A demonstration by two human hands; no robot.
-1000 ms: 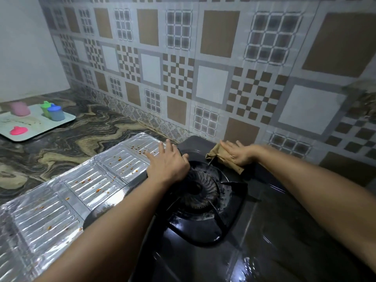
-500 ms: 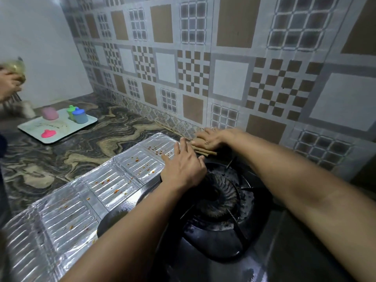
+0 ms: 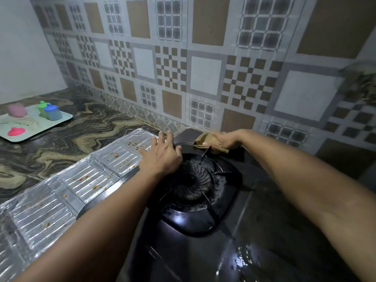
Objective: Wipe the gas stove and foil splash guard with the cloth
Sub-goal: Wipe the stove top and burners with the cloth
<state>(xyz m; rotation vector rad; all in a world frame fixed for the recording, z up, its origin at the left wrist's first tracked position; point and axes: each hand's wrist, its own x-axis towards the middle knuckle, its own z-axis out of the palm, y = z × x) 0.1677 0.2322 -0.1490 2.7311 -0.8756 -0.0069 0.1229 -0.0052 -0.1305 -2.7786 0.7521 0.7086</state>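
Observation:
A black gas stove (image 3: 254, 237) fills the lower middle, its burner and pan support (image 3: 193, 180) near the back left corner. A foil splash guard (image 3: 71, 190) lies flat to the stove's left, dotted with orange-red specks. My left hand (image 3: 160, 155) rests flat on the stove's left edge beside the burner, fingers straight and reaching onto the foil. My right hand (image 3: 225, 140) grips a brown cloth (image 3: 204, 139) and presses it on the stove's back edge, close to the tiled wall.
The patterned tile wall (image 3: 203, 78) stands right behind the stove. A marbled countertop (image 3: 61, 143) extends left, holding a pale tray (image 3: 59, 122) with a pink cup, a green and a blue container and a pink lid. The stove's front surface is wet and shiny.
My right hand with the cloth swept left along the stove's back edge, then returned right. My left hand stayed beside the burner. The camera view shifted.

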